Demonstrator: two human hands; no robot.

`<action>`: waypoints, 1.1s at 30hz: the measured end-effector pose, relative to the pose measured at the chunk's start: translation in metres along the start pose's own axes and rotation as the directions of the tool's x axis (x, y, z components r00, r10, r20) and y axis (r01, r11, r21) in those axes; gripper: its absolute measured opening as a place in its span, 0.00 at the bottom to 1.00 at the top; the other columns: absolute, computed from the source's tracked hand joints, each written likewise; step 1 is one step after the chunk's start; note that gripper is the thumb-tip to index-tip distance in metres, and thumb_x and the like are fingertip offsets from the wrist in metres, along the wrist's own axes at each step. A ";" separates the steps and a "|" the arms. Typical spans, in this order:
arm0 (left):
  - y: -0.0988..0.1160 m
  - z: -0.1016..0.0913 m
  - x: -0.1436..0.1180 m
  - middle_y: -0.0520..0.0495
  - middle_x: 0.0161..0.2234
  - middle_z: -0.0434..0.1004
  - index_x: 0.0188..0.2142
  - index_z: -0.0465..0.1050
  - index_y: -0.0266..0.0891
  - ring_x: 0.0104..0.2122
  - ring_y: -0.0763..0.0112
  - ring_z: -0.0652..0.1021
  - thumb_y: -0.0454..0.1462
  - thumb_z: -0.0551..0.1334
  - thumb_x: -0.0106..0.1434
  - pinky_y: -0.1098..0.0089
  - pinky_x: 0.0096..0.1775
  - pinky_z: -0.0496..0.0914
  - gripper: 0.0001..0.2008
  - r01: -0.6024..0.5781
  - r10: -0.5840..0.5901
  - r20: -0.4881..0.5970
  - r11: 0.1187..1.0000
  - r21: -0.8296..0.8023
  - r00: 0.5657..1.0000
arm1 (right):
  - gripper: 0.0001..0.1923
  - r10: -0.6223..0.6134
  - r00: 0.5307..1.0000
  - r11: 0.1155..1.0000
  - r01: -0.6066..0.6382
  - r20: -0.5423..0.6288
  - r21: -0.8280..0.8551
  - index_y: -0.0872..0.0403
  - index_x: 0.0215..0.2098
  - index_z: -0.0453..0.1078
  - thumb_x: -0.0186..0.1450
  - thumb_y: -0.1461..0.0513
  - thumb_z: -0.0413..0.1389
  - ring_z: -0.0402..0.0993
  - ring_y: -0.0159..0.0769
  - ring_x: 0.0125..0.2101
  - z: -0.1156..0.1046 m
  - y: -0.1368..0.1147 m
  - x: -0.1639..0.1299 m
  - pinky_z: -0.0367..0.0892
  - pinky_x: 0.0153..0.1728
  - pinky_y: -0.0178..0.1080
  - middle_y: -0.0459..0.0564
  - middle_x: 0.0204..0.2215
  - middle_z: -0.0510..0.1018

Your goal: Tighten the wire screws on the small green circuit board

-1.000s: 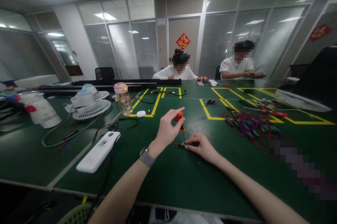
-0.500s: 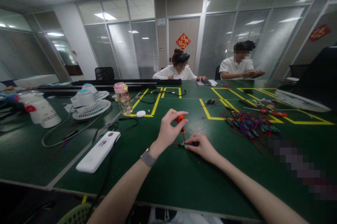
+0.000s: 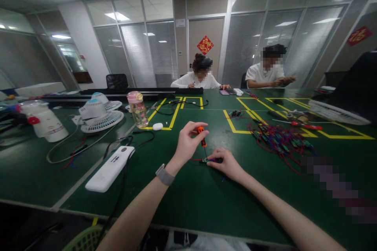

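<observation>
Far left of the fingers, a pink-capped bottle holds pale yellowish liquid. The left hand, wrist raised, pinches the orange-handled screwdriver upright between thumb and fingertips, its tip on the small wired component. Just right, the right hand lies low on the green table, fingertips closed on that component.
</observation>
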State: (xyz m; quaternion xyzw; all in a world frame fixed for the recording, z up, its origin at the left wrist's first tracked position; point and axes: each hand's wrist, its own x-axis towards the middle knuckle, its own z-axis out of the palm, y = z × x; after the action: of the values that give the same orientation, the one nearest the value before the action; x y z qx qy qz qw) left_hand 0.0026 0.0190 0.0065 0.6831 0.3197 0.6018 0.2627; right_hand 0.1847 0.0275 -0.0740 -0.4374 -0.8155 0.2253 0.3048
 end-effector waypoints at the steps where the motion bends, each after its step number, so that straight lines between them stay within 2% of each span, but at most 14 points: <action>1: 0.000 0.000 0.000 0.46 0.39 0.74 0.44 0.77 0.41 0.38 0.70 0.76 0.38 0.65 0.61 0.72 0.38 0.73 0.12 -0.012 0.012 -0.007 1.000 0.026 1.000 | 0.08 0.000 1.000 1.000 0.000 -0.002 -0.001 0.50 0.35 0.81 0.58 0.58 0.63 0.71 0.43 0.38 0.000 0.000 0.000 0.61 0.42 0.43 0.51 0.31 0.78; 4: 0.003 -0.001 -0.001 0.44 0.47 0.73 0.51 0.73 0.42 0.46 0.67 0.75 0.36 0.57 0.66 0.68 0.46 0.71 0.15 -0.009 0.011 0.055 0.999 -0.036 0.998 | 0.08 -0.001 1.000 1.000 0.001 0.000 0.001 0.50 0.35 0.81 0.58 0.58 0.63 0.71 0.43 0.38 0.000 0.000 0.000 0.62 0.42 0.43 0.50 0.31 0.79; 7: 0.004 -0.001 0.000 0.42 0.48 0.74 0.55 0.69 0.41 0.46 0.66 0.76 0.35 0.56 0.67 0.66 0.47 0.72 0.17 0.057 -0.036 0.134 0.986 -0.157 0.990 | 0.08 -0.004 1.000 1.000 0.004 0.005 0.005 0.50 0.35 0.81 0.58 0.58 0.62 0.71 0.43 0.38 0.000 0.000 0.000 0.62 0.42 0.42 0.50 0.32 0.79; 9: 0.004 -0.002 0.000 0.43 0.44 0.75 0.52 0.72 0.40 0.42 0.67 0.77 0.36 0.59 0.65 0.69 0.42 0.73 0.15 0.051 -0.036 0.121 0.991 -0.126 0.992 | 0.08 -0.007 1.000 1.000 0.007 0.003 0.003 0.50 0.35 0.80 0.58 0.58 0.62 0.71 0.43 0.38 0.000 0.001 0.000 0.62 0.42 0.42 0.50 0.32 0.79; 11: 0.004 -0.002 -0.001 0.46 0.41 0.73 0.45 0.76 0.40 0.40 0.69 0.76 0.37 0.62 0.63 0.73 0.38 0.72 0.11 0.015 -0.013 0.062 0.999 -0.029 0.998 | 0.08 -0.008 1.000 1.000 0.008 0.000 -0.001 0.50 0.35 0.80 0.58 0.58 0.63 0.71 0.42 0.37 0.000 0.001 0.000 0.62 0.42 0.42 0.50 0.32 0.79; 13: 0.004 -0.002 -0.001 0.47 0.40 0.72 0.42 0.77 0.41 0.39 0.70 0.75 0.37 0.63 0.62 0.73 0.38 0.72 0.09 0.000 -0.002 0.025 0.999 0.043 1.000 | 0.08 -0.010 1.000 1.000 0.010 -0.001 -0.002 0.50 0.35 0.81 0.58 0.58 0.63 0.71 0.42 0.37 0.000 0.001 0.000 0.62 0.42 0.42 0.50 0.31 0.79; 15: 0.003 -0.002 -0.001 0.45 0.44 0.71 0.46 0.75 0.42 0.43 0.68 0.75 0.36 0.59 0.65 0.70 0.43 0.71 0.11 0.004 -0.005 0.059 1.000 0.010 0.998 | 0.08 -0.011 1.000 1.000 0.011 0.000 -0.004 0.50 0.35 0.80 0.58 0.58 0.63 0.71 0.42 0.37 0.000 0.001 0.000 0.61 0.42 0.42 0.50 0.31 0.78; 17: 0.003 -0.001 -0.001 0.43 0.48 0.71 0.53 0.70 0.42 0.46 0.67 0.75 0.34 0.55 0.67 0.67 0.46 0.71 0.16 0.040 -0.025 0.141 0.994 -0.103 0.990 | 0.08 -0.009 1.000 1.000 0.009 0.001 -0.008 0.50 0.35 0.80 0.58 0.58 0.63 0.71 0.41 0.36 0.000 0.000 0.000 0.61 0.41 0.42 0.49 0.31 0.78; 19: 0.002 0.000 -0.001 0.42 0.47 0.73 0.57 0.66 0.41 0.44 0.67 0.76 0.34 0.55 0.67 0.66 0.44 0.72 0.19 0.079 -0.048 0.180 0.983 -0.168 0.982 | 0.07 -0.003 1.000 1.000 0.003 0.004 -0.015 0.50 0.35 0.81 0.58 0.59 0.63 0.70 0.41 0.36 0.000 0.000 0.000 0.61 0.41 0.42 0.50 0.30 0.78; 22: 0.002 0.002 -0.003 0.46 0.41 0.73 0.52 0.71 0.42 0.38 0.70 0.75 0.36 0.61 0.64 0.70 0.40 0.73 0.17 0.040 -0.034 0.105 0.998 -0.051 0.994 | 0.07 0.000 1.000 1.000 0.000 0.006 -0.023 0.50 0.35 0.81 0.58 0.59 0.63 0.70 0.42 0.37 0.000 0.000 0.001 0.61 0.41 0.42 0.50 0.31 0.78; 25: 0.004 0.002 -0.004 0.47 0.39 0.71 0.47 0.75 0.42 0.38 0.70 0.74 0.37 0.64 0.62 0.71 0.39 0.72 0.13 -0.017 0.012 0.063 0.997 0.080 0.998 | 0.07 -0.008 1.000 1.000 0.008 0.005 -0.024 0.49 0.35 0.80 0.58 0.59 0.63 0.71 0.42 0.37 0.001 0.001 0.001 0.61 0.42 0.43 0.50 0.31 0.78; 28: 0.005 0.003 -0.004 0.44 0.46 0.70 0.54 0.69 0.43 0.41 0.70 0.75 0.36 0.56 0.67 0.70 0.40 0.73 0.16 0.007 -0.004 0.120 1.000 -0.024 0.993 | 0.07 -0.018 1.000 1.000 0.018 -0.001 -0.025 0.49 0.35 0.80 0.58 0.59 0.63 0.71 0.42 0.37 0.001 0.003 0.001 0.61 0.42 0.42 0.50 0.31 0.78; 30: 0.004 0.003 -0.005 0.44 0.46 0.71 0.57 0.66 0.43 0.39 0.70 0.76 0.36 0.54 0.68 0.69 0.40 0.74 0.18 0.031 -0.020 0.141 0.996 -0.079 0.990 | 0.07 -0.019 1.000 1.000 0.019 -0.005 -0.025 0.49 0.35 0.81 0.58 0.59 0.63 0.71 0.42 0.37 0.001 0.003 0.001 0.61 0.41 0.42 0.50 0.31 0.78; 33: 0.003 0.003 -0.005 0.47 0.39 0.72 0.51 0.71 0.42 0.36 0.70 0.76 0.38 0.60 0.65 0.70 0.37 0.73 0.15 -0.026 0.020 0.072 0.996 0.086 0.997 | 0.07 -0.014 1.000 1.000 0.014 -0.006 -0.027 0.49 0.35 0.81 0.58 0.59 0.63 0.71 0.42 0.36 0.001 0.002 0.001 0.61 0.40 0.42 0.49 0.30 0.78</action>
State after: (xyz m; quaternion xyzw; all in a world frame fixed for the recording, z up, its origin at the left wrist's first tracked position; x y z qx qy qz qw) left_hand 0.0053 0.0133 0.0050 0.7185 0.3282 0.5656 0.2370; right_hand 0.1850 0.0289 -0.0755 -0.4364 -0.8205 0.2108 0.3031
